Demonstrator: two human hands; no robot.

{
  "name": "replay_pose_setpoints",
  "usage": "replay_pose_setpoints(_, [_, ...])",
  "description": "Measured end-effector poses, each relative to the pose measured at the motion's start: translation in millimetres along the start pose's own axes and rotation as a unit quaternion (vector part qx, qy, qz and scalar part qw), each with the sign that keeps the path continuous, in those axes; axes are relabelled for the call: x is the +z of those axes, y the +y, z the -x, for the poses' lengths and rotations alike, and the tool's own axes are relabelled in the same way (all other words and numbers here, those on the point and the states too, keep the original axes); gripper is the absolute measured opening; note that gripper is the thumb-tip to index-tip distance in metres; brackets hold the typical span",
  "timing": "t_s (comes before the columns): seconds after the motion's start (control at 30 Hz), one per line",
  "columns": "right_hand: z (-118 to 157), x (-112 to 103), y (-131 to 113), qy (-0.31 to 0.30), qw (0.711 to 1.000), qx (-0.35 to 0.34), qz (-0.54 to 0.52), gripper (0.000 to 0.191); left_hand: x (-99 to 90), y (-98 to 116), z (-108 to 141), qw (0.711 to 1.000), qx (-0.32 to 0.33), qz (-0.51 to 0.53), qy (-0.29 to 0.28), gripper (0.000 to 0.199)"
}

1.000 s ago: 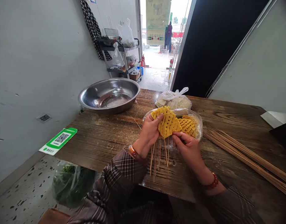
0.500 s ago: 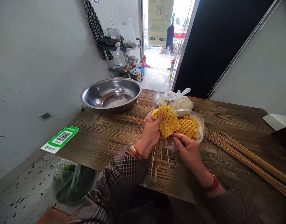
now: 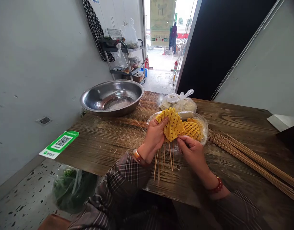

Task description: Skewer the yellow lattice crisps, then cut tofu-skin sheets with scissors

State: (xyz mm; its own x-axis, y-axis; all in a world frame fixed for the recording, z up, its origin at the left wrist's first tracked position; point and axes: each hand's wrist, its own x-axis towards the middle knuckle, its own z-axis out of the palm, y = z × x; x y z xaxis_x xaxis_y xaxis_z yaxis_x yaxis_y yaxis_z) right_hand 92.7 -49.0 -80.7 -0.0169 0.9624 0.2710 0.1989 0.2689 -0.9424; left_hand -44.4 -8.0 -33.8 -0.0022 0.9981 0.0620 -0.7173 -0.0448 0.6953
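My left hand (image 3: 154, 135) is closed around a yellow lattice-cut sheet of food (image 3: 172, 124), thumb across its front. Several thin bamboo skewers (image 3: 164, 163) stick out downward below the sheet and my left palm; their upper ends are hidden. My right hand (image 3: 191, 150) is closed in a pinch at the sheet's lower right edge; whether a skewer is also between those fingertips is hidden. Just behind, more yellow lattice pieces (image 3: 193, 129) lie in a clear plastic bag (image 3: 205, 131) spread open on the wooden table (image 3: 108, 140).
A large steel basin (image 3: 112, 97) stands at the back left. Behind the open bag sits a knotted bag of pale pieces (image 3: 178, 101). Long loose skewers (image 3: 252, 163) lie on the right. A green QR card (image 3: 60, 144) lies at the left edge, and bagged greens (image 3: 73, 190) are below.
Both hands stay almost still with the sheet between them. My right fingertips have shifted slightly against its lower edge. The whole view has moved a little.
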Motion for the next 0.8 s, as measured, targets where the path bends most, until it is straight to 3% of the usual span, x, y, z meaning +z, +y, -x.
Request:
replay_pose_setpoints(0.33, [-1, 0, -3, -0.003, 1.000, 0.005, -0.011, 0.024, -1.6, -3, 0, 1.000, -0.010, -0.004, -0.010, 0.033])
replay_pose_setpoints(0.5, [-3, -10, -4, 0.017, 0.999, 0.029, -0.031, 0.029, -6.6, 6, -4, 0.998, -0.007, -0.055, -0.026, 0.042])
replay_pose_setpoints(0.67, [-10, -23, -4, 0.109, 0.989, 0.054, -0.085, 0.033, -16.9, 19, -13, 0.980, 0.121, -0.160, 0.004, 0.040])
replay_pose_setpoints(0.73, [-13, -25, -5, 0.124, 0.983, 0.057, -0.120, 0.033, -22.6, 23, -17, 0.954, 0.188, -0.234, 0.011, 0.035])
replay_pose_setpoints(0.8, [-15, -26, -7, 0.125, 0.979, 0.057, -0.152, 0.033, -29.9, 26, -22, 0.910, 0.246, -0.335, 0.018, 0.033])
